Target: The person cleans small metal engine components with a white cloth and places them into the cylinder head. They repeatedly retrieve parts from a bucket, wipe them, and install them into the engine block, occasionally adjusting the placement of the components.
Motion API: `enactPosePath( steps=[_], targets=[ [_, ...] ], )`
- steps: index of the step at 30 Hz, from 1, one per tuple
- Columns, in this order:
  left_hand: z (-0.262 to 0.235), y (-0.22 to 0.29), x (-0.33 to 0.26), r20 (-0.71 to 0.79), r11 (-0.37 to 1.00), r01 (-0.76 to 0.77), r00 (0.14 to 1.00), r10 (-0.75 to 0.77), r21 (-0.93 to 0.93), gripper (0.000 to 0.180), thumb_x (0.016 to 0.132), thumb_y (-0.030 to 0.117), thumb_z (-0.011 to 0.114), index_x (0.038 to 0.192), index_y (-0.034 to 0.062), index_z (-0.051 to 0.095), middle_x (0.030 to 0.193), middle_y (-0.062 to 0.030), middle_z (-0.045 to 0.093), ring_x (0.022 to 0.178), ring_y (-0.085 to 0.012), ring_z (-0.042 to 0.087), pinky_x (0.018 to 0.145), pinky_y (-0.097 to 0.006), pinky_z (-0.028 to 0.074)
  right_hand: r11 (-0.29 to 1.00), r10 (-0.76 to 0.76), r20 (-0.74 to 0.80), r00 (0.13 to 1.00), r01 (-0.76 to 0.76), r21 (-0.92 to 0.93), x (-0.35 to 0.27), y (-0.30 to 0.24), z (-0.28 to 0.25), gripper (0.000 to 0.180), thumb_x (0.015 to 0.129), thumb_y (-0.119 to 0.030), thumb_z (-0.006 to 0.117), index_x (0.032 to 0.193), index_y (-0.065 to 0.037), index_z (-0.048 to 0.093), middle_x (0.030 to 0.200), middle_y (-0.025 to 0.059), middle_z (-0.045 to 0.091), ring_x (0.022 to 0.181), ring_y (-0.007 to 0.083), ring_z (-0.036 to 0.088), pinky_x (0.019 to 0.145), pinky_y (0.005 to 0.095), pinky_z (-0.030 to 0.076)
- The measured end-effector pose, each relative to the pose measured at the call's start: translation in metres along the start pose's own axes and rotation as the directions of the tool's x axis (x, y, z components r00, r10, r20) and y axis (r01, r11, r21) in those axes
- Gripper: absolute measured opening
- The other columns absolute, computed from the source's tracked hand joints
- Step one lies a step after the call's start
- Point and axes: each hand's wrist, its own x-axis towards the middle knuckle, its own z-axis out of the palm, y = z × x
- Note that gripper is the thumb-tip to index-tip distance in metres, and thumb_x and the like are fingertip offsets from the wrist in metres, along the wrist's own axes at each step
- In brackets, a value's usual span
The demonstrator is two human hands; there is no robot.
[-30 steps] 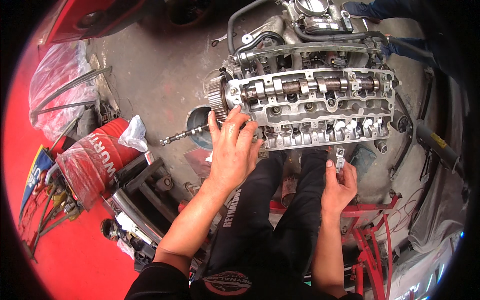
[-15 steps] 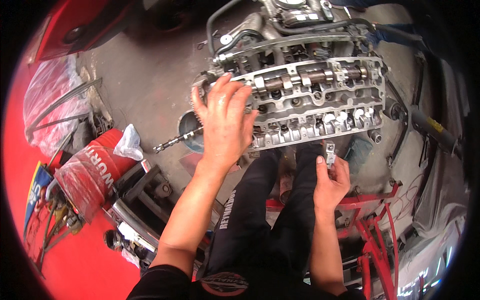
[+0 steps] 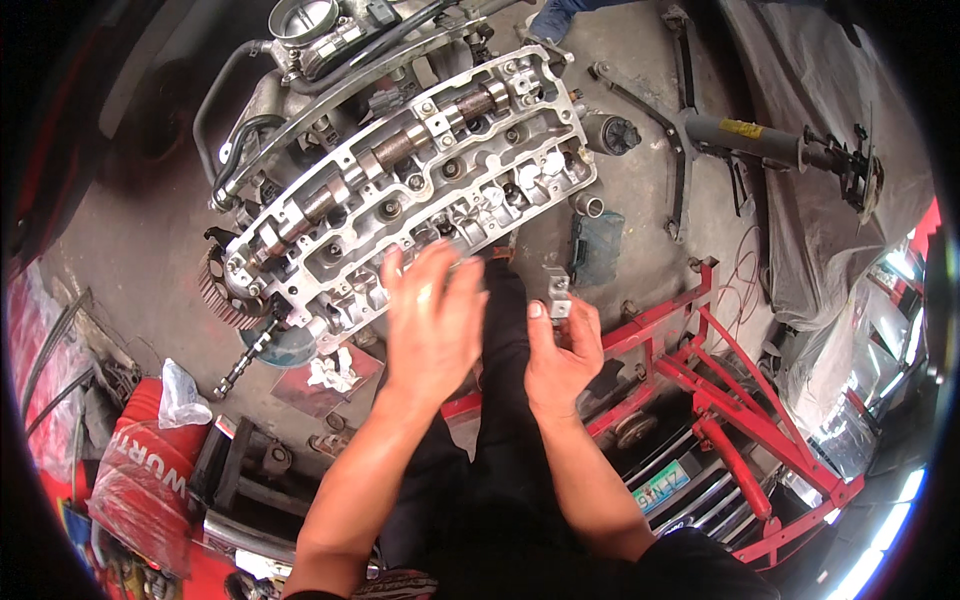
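A cylinder head (image 3: 478, 150) on an engine stretches diagonally in front of me. Along its far row lies a camshaft (image 3: 400, 147), with a toothed pulley (image 3: 222, 285) at the left end. My left hand (image 3: 430, 330) hovers over the near edge of the head, back upward, fingers apart and somewhat blurred; nothing shows in it. To the right of the near edge, my right hand (image 3: 565, 360) pinches a small silver metal cap (image 3: 557, 285), which looks like a camshaft bearing cap, between thumb and fingers. The cap is clear of the head.
Beyond the head sit the throttle body (image 3: 302, 20) and hoses. A second camshaft (image 3: 247, 358) sticks out below the pulley, beside a teal container (image 3: 288, 345). A red metal frame (image 3: 745, 440) stands at right, a dark teal case (image 3: 597, 248) behind it. A red drum (image 3: 150, 445) stands left.
My view has turned, so the engine appears tilted and further left. My left hand has moved from the pulley end to the near edge of the head. The right hand still holds the cap.
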Motion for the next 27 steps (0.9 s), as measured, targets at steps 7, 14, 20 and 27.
enactPosePath(
  steps=[7, 14, 20, 27],
  targets=[
    [0.077, 0.036, 0.093, 0.094, 0.961, -0.063, 0.995, 0.039, 0.268, 0.05, 0.085, 0.009, 0.061, 0.134, 0.0014, 0.057, 0.119, -0.0194, 0.056, 0.116, -0.0348, 0.055, 0.116, -0.058, 0.034, 1.0, 0.014, -0.001, 1.0, -0.014, -0.001, 0.034, 0.019, -0.03, 0.019, 0.087, -0.001, 0.077, 0.105, 0.002, 0.071, 0.1, 0.0073, 0.066, 0.089, 0.0181, 0.061, 0.079, 0.0304, 0.05],
    [0.101, 0.039, 0.103, 0.101, 0.961, 0.024, 0.993, -0.054, 0.275, 0.056, 0.085, 0.008, 0.061, 0.14, 0.0043, 0.054, 0.121, -0.0195, 0.056, 0.115, -0.035, 0.055, 0.113, -0.06, 0.034, 0.998, 0.028, 0.081, 0.996, -0.032, 0.048, 0.067, 0.022, -0.039, 0.023, 0.088, -0.005, 0.078, 0.109, 0.002, 0.071, 0.103, 0.007, 0.065, 0.088, 0.0159, 0.06, 0.078, 0.0296, 0.05],
    [0.109, 0.029, 0.094, 0.096, 0.96, 0.034, 0.993, -0.063, 0.276, 0.077, 0.075, 0.019, 0.079, 0.146, 0.0103, 0.049, 0.138, -0.0168, 0.05, 0.132, -0.036, 0.045, 0.112, -0.063, 0.029, 0.998, 0.012, 0.187, 0.982, 0.0, -0.061, 0.089, 0.032, -0.047, 0.023, 0.088, -0.011, 0.079, 0.108, 0.0, 0.073, 0.099, 0.009, 0.067, 0.088, 0.0201, 0.062, 0.08, 0.0329, 0.05],
    [0.074, 0.066, 0.05, -0.112, 0.969, 0.247, 0.964, -0.242, 0.03, 0.082, 0.078, 0.013, 0.079, 0.15, 0.0031, 0.041, 0.143, -0.0191, 0.047, 0.134, -0.0401, 0.042, 0.114, -0.064, 0.027, 0.997, 0.021, 0.275, 0.961, -0.041, 0.066, 0.107, 0.037, -0.055, 0.027, 0.098, -0.018, 0.072, 0.117, 0.002, 0.067, 0.092, 0.0035, 0.071, 0.08, 0.0101, 0.06, 0.07, 0.0275, 0.047]
  ],
)
